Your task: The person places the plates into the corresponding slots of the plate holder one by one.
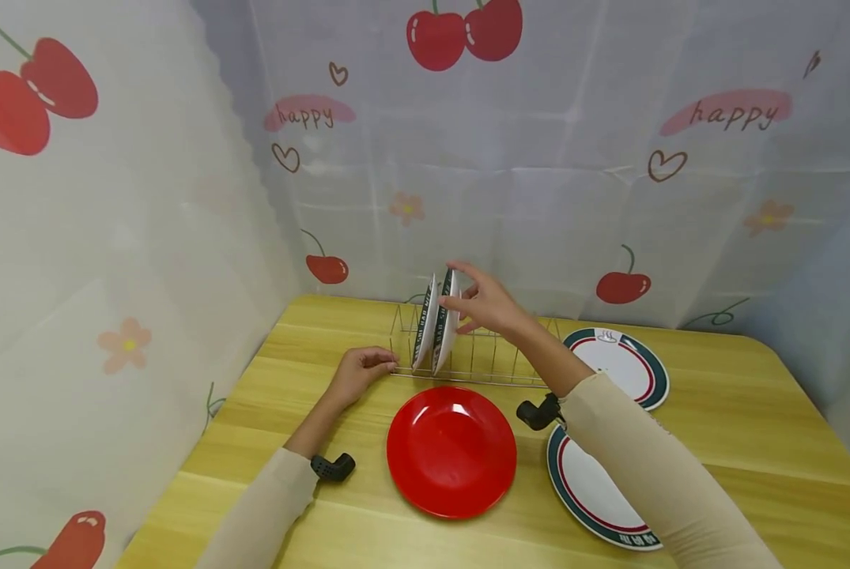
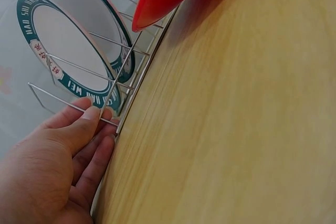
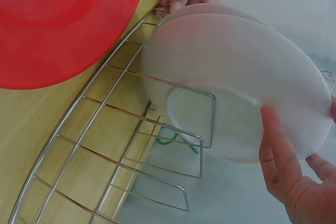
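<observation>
My left hand pinches the end wire of a metal dish rack at its left front corner. A white plate with a green lettered rim stands on edge in the rack, close to that hand. Just right of it is a second green-rimmed plate, also upright between the wires. My right hand holds this second plate by its upper edge, fingers spread over its white back. In front of the rack a red plate lies flat on the table.
Two more white plates with green and red rims lie to the right: one far plate beside the rack, one near plate partly under my right sleeve. A printed curtain hangs behind the wooden table.
</observation>
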A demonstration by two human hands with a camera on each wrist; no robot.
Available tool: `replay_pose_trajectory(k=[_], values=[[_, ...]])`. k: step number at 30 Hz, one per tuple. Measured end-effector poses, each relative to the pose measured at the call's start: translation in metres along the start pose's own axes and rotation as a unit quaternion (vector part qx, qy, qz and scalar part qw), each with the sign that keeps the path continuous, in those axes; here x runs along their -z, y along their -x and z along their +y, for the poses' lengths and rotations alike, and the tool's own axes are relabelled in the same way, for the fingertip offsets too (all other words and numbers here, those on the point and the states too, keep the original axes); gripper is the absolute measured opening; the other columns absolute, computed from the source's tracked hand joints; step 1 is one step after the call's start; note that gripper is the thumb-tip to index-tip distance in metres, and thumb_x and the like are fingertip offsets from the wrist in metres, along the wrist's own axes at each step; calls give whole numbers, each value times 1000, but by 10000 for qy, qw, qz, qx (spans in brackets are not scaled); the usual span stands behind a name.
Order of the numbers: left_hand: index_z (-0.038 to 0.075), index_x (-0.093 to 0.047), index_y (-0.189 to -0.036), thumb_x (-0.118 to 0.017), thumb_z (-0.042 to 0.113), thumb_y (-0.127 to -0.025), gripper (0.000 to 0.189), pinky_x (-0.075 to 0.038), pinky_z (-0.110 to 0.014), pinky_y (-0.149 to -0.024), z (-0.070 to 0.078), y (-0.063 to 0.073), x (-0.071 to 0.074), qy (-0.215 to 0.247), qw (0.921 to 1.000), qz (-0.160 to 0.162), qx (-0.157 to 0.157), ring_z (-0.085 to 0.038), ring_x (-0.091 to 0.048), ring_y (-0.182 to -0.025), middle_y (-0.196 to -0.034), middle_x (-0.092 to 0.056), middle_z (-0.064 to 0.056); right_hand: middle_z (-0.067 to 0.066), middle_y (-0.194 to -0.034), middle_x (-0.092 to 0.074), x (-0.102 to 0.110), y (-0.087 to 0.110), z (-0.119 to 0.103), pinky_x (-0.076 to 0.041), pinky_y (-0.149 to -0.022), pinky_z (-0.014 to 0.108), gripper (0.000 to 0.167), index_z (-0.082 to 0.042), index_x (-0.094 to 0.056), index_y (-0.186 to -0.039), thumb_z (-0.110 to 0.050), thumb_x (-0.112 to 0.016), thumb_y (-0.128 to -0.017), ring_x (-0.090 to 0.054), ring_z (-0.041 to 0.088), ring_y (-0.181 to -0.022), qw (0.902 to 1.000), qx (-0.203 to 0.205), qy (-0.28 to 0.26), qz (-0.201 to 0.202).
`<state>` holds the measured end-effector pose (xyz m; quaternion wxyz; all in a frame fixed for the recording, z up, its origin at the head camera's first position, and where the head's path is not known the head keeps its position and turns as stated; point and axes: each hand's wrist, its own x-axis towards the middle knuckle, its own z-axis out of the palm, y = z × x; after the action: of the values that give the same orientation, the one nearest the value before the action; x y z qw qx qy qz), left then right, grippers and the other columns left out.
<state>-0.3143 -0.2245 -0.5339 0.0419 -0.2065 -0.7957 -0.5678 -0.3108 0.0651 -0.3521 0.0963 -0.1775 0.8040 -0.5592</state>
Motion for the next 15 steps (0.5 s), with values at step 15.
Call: replay_pose_trajectory(k=[15], values=[[6,-79,-103,-75,11,-92,12,-60,-26,-80,-3,0,0,-12,10000,10,-2,-18,-72,-92,-102,-76,-7,23,-139,-54,28,75,9,-58,-90,48,65,-17,-34,-159,-20,-64,-102,-61,39,-119,9997,77,-212,73]])
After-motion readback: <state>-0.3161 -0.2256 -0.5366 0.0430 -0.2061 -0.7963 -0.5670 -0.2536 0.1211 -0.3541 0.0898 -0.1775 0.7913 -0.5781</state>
